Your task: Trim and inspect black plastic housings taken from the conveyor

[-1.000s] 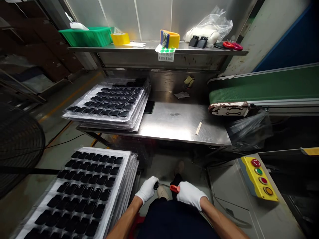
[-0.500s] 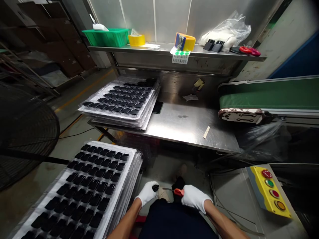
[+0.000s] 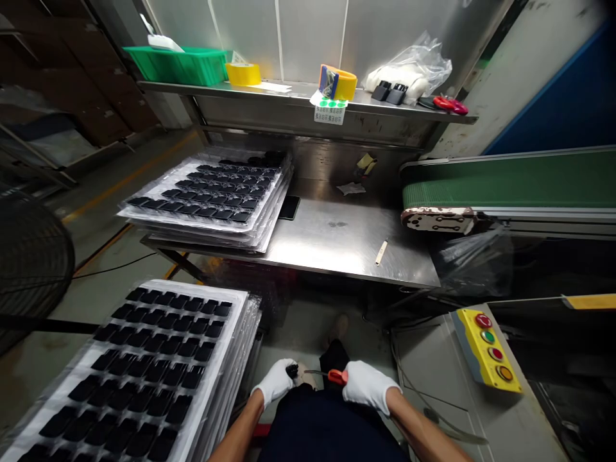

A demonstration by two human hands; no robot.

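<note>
In the head view, the gloved left hand (image 3: 275, 383) is pinching a small black part (image 3: 292, 371) in curled fingers. To its right, the gloved right hand (image 3: 368, 387) is gripping an orange-handled tool (image 3: 337, 376), which is pointing toward the part; contact is too small to tell. Left of the left hand, a stack of trays (image 3: 227, 337) is standing near, holding rows of black pieces (image 3: 158, 369). Beyond both hands, a metal table (image 3: 327, 247) is bearing a second tray stack (image 3: 267, 221). Right of the right hand, a yellow control box (image 3: 491, 351) is sitting.
</note>
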